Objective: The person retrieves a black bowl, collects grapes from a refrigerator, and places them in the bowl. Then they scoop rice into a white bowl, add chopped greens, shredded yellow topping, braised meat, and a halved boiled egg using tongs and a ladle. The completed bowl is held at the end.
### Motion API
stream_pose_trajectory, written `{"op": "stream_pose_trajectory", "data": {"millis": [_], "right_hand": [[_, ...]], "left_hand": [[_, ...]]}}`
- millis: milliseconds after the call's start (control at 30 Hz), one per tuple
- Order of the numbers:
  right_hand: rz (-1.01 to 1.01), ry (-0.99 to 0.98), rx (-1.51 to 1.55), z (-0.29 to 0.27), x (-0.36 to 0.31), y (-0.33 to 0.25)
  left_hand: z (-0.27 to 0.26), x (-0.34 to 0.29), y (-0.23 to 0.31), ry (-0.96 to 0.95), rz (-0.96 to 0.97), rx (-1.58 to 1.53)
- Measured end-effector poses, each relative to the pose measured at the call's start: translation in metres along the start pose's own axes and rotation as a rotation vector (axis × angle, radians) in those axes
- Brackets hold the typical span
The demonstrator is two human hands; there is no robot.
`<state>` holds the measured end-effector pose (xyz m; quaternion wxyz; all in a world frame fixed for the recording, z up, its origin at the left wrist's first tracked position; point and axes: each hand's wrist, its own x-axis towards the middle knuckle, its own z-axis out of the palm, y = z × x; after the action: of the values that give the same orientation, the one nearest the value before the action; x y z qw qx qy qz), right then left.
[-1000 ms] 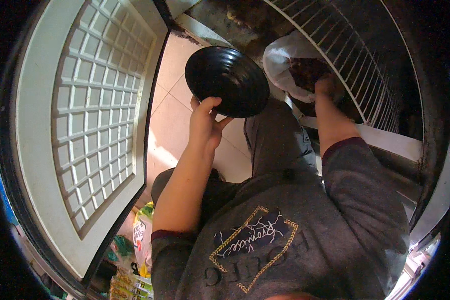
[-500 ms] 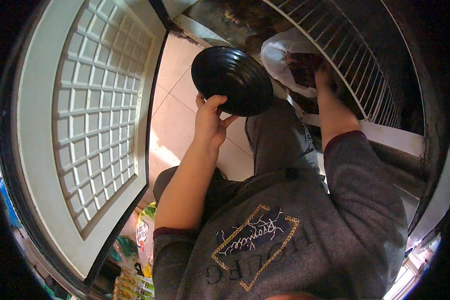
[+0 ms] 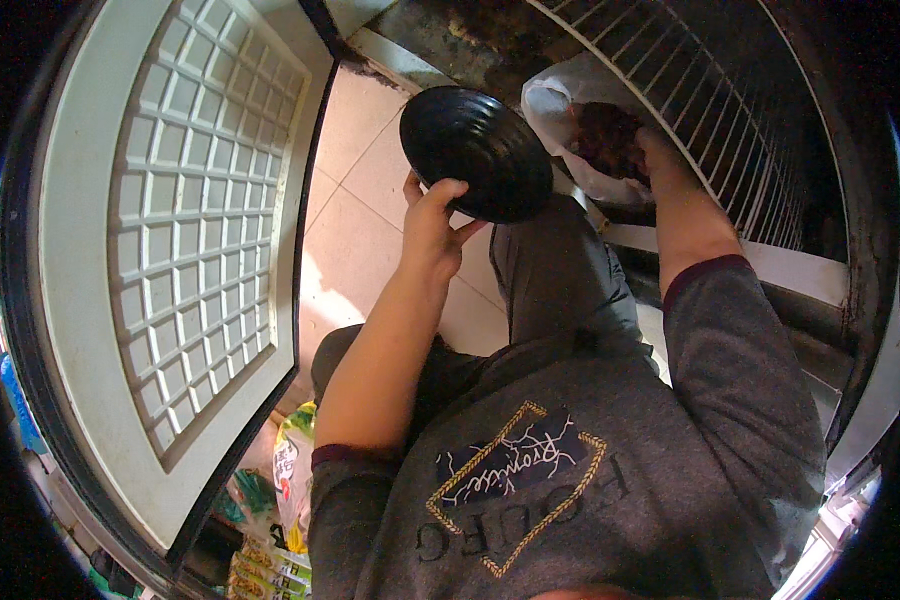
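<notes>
My left hand (image 3: pixel 433 218) grips a round black bowl (image 3: pixel 477 150) by its near rim, thumb over the edge. The bowl is tilted, and its ridged inside shows. To its right, inside the cabinet, lies a white plastic bag (image 3: pixel 548 108) with its mouth open. Dark reddish-brown food (image 3: pixel 608 140) fills the opening; its exact kind is too dim to tell. My right hand (image 3: pixel 658 155) reaches in at the right side of the bag, against this food. Shadow hides its fingers.
A white door with a gridded inner panel (image 3: pixel 205 230) stands open at the left. A white wire rack (image 3: pixel 690 110) rises beside my right forearm. Pale floor tiles (image 3: pixel 365 215) lie below the bowl. Colourful packages (image 3: pixel 290 480) sit at the lower left.
My left hand and the bowl have shifted slightly right and up. My right hand has moved a little right, and more of the dark food shows in the bag's mouth.
</notes>
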<state>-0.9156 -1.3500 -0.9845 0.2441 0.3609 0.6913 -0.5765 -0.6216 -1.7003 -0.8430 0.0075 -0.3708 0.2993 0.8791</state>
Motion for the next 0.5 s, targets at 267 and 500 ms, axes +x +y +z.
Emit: {"op": "stream_pose_trajectory", "data": {"millis": [267, 500], "right_hand": [[0.072, 0.000, 0.240, 0.002, -0.004, -0.001], [0.078, -0.012, 0.356, 0.035, -0.038, -0.004]], "left_hand": [[0.003, 0.004, -0.003, -0.029, 0.012, 0.036], [0.016, 0.017, -0.011, -0.158, 0.049, 0.071]]}}
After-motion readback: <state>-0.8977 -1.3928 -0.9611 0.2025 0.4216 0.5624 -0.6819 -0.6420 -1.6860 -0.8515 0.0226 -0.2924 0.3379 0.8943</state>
